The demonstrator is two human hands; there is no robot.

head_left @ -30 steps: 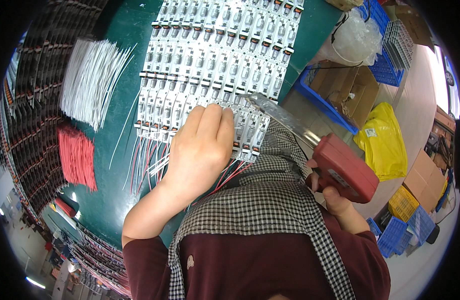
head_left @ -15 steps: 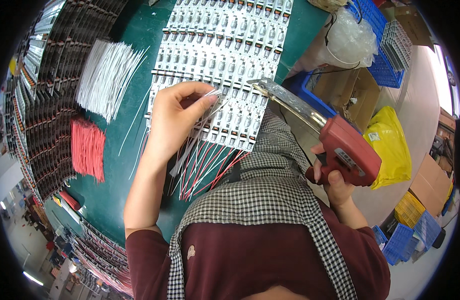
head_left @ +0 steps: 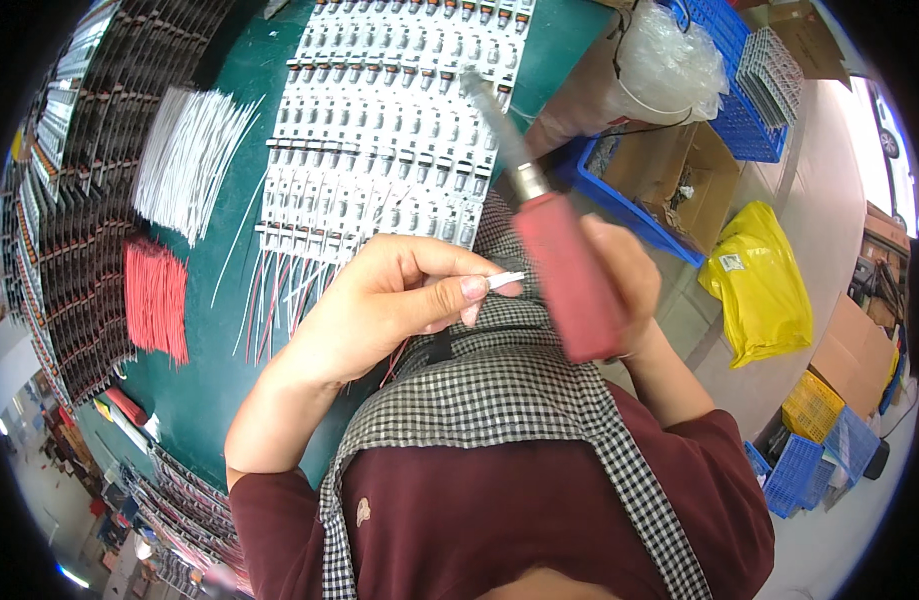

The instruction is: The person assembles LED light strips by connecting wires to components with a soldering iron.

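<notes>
Pinched between thumb and forefinger, a small bundle of white wires pokes out of my left hand in front of the apron. My right hand is wrapped round the handle of a red soldering gun, blurred by motion. Its metal tip points up and away over the right edge of a panel of white circuit boards carrying rows of small components. Red and white wires hang from the panel's near edge, partly hidden behind my left hand and forearm.
Left of the panel, a stack of white wires and a stack of red wires lie on the green table. Racked boards line the far left. To the right are a blue crate and a yellow bag.
My left hand has come off the panel, moving right and nearer with the white wires. The soldering gun has swung left, its tip turned farther away. The whole view has shifted slightly.
</notes>
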